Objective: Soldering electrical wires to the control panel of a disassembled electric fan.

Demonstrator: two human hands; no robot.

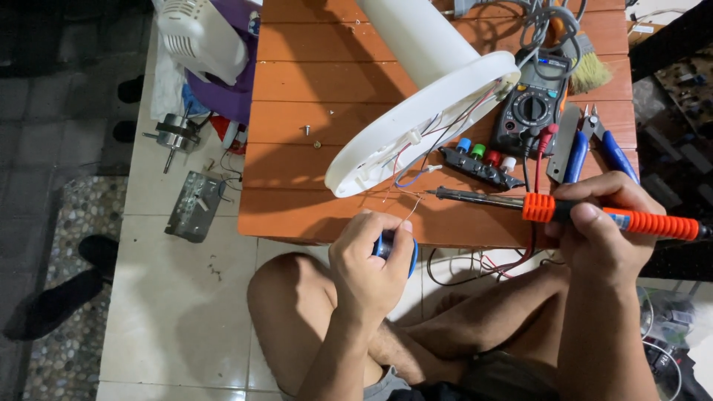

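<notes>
Curling round a blue spool (397, 249), the left hand (368, 263) pinches it; the right hand (598, 223) fist-grips a soldering iron (564, 210).

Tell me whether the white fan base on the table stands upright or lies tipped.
Tipped: the white fan base lies on its side on the orange table, its hollow underside and wires facing the person.

Low orange slatted table (312, 82) fills twelve o'clock, lit bright from above. Pale glossy floor tiles (178, 304) run down at seven o'clock. Pebbled flooring (67, 223) sits at nine, and darker tiles (59, 89) fade out at ten.
</notes>
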